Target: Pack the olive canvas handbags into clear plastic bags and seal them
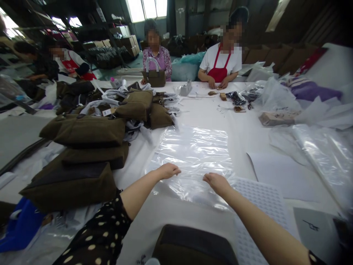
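Observation:
A clear plastic bag (194, 147) lies flat and wrinkled across the white table in front of me. My left hand (168, 170) pinches its near part, fingers pressed together. A short way to the right, my right hand (216, 183) grips the same plastic with closed fingertips. Close to my body, the dark top of an olive handbag (193, 244) shows at the bottom edge. To the left is a pile of olive handbags (88, 129), some with handles wrapped in white.
A white bumpy sheet (261, 206) and white paper (281, 173) lie at right, beside more clear plastic (325, 158). A blue bin (23, 224) is at lower left. Across the table, one person (220, 62) handles small items; another is behind an upright handbag (154, 77).

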### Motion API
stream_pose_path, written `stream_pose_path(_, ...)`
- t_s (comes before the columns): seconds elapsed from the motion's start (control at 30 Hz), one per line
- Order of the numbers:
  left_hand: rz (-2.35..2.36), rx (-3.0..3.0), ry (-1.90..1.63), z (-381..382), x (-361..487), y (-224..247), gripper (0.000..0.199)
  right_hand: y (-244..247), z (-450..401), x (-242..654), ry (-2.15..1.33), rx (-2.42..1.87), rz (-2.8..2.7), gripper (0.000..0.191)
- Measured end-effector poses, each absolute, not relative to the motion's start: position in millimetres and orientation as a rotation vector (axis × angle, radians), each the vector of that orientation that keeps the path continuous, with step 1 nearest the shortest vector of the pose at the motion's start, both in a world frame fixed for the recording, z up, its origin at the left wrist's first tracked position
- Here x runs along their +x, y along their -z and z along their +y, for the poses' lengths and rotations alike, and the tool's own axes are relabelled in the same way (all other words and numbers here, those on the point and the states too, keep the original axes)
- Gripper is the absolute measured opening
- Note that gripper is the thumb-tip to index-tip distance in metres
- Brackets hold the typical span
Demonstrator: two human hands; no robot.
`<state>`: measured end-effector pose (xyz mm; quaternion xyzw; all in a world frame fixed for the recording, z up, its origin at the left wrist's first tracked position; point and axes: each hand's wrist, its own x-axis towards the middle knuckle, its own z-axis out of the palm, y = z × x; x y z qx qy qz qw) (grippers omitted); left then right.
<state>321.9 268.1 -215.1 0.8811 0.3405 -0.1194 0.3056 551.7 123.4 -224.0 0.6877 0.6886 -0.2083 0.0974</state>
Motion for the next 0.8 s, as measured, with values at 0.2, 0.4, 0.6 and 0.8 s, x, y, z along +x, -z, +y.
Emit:
stream_pose_path(0.2, 0.999, 2.429, 0.265, 298.7, 339.1, 202.5, 0.015, 202.3, 146.2, 565.5, 0.551, 1.978, 1.917, 0.018)
stream_pose_path(0.4, 1.050, 2.569, 0.131, 305.2, 352.0, 175.0, 0.023, 167.2, 150.4, 573.2, 0.363, 2.029, 1.890, 0.024)
stream_pose_path(0.6, 0.890, 2.687, 0.243, 282.1, 352.0, 172.6, 0.022, 198.4, 107.1, 579.6, 0.439, 2.054, 1.794, 0.029)
stream_pose_path(0.8, 0.842, 2.704, 0.388, 291.3, 350.4, 177.8, 0.019, 229.2, 73.2, 580.3, 0.512, 2.125, 1.887, 0.030)
